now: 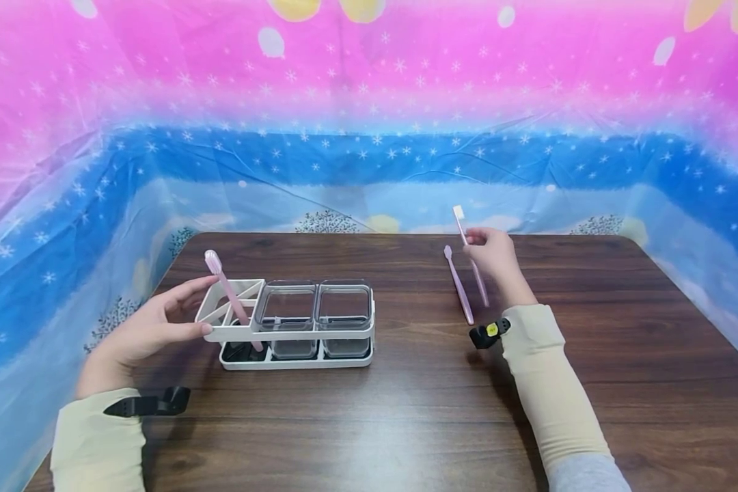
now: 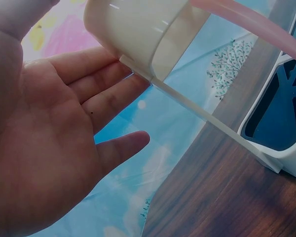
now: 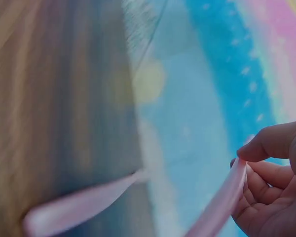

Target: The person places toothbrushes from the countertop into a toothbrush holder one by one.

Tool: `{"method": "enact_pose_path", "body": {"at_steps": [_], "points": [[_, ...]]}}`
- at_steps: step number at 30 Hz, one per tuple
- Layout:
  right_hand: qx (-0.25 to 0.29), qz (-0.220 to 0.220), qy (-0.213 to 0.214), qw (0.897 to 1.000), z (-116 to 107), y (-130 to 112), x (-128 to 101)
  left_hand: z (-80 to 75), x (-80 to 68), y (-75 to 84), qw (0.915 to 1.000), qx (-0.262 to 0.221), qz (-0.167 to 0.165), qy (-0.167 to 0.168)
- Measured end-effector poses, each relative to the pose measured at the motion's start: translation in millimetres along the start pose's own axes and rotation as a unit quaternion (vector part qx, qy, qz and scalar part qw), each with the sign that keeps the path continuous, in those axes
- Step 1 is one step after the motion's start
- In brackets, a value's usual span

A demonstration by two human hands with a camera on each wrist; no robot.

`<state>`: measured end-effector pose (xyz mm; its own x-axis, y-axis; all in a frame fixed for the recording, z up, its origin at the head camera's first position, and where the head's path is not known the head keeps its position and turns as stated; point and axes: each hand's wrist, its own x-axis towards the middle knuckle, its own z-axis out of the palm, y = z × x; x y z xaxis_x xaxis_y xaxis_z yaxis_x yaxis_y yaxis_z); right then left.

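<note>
A white holder [image 1: 295, 321] with a slotted section and two clear cups [image 1: 315, 307] stands on the brown table [image 1: 406, 410]. One pink toothbrush [image 1: 229, 295] leans in its left slot. My left hand [image 1: 154, 324] rests with straight fingers against the holder's left end [image 2: 133, 29]; the fingers [image 2: 106, 81] touch its rim. My right hand [image 1: 495, 256] pinches a second pink toothbrush [image 1: 467, 246], lifted with its white bristles up; the handle [image 3: 222, 200] shows between thumb and fingers. A third pink toothbrush [image 1: 458, 285] lies flat on the table just left of that hand.
A plastic sheet [image 1: 369, 137] printed pink and blue with snowflakes walls in the table on the left, back and right. Bare wood stretches across the front and right of the table.
</note>
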<state>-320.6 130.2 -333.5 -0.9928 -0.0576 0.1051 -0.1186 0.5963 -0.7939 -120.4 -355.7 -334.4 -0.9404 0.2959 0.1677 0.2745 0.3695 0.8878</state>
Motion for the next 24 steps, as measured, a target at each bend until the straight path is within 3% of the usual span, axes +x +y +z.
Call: {"method": "enact_pose_path", "body": {"at_steps": [8,12,19,24], "points": [[0.037,-0.085,0.028,0.995,-4.3,-58.5,-11.4,0.4,0.5,1.4,0.9999,0.011,-0.008,0.002],[0.082,-0.123,0.026,0.989,-2.4,-90.2,-23.1,0.3,0.3,1.7,0.9999,0.011,-0.007,0.001],[0.171,-0.189,0.023,0.967,6.6,-145.1,-48.3,0.6,0.7,2.4,0.9998,0.013,-0.015,0.0],[0.222,-0.227,-0.004,0.948,18.0,-181.2,-65.9,0.0,0.4,2.6,0.9999,0.008,-0.011,0.0]]}}
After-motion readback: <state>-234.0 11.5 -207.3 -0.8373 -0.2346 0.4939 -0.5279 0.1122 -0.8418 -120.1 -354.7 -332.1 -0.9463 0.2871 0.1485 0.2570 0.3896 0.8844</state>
